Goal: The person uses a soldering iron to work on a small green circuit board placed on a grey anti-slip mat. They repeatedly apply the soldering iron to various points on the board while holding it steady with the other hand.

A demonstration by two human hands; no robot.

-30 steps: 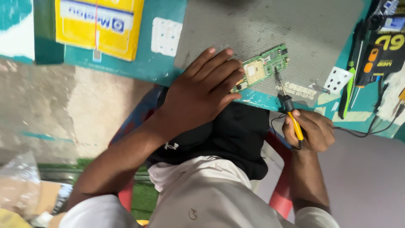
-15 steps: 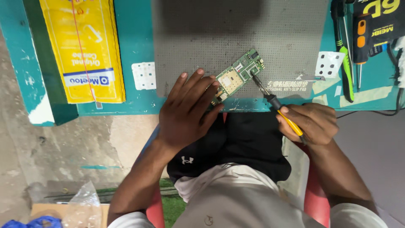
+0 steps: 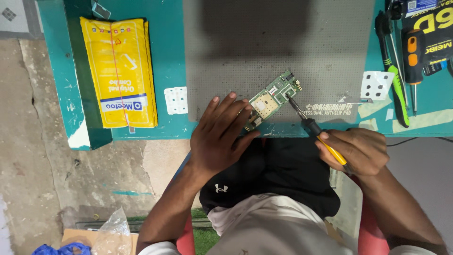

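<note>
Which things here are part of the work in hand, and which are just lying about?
In use:
- green circuit board, pinned by the left hand
- yellow-handled screwdriver, tip on the board, in the right hand
- grey anti-slip mat under the board

Lying about:
- yellow packet
- green-handled tool
- orange-and-black screwdriver
- two white dotted pads
- plastic bag on the floor

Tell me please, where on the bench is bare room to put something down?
The grey mat is bare above the circuit board. Teal table between the yellow packet and the mat is free. Crowded at right: screwdrivers.
</note>
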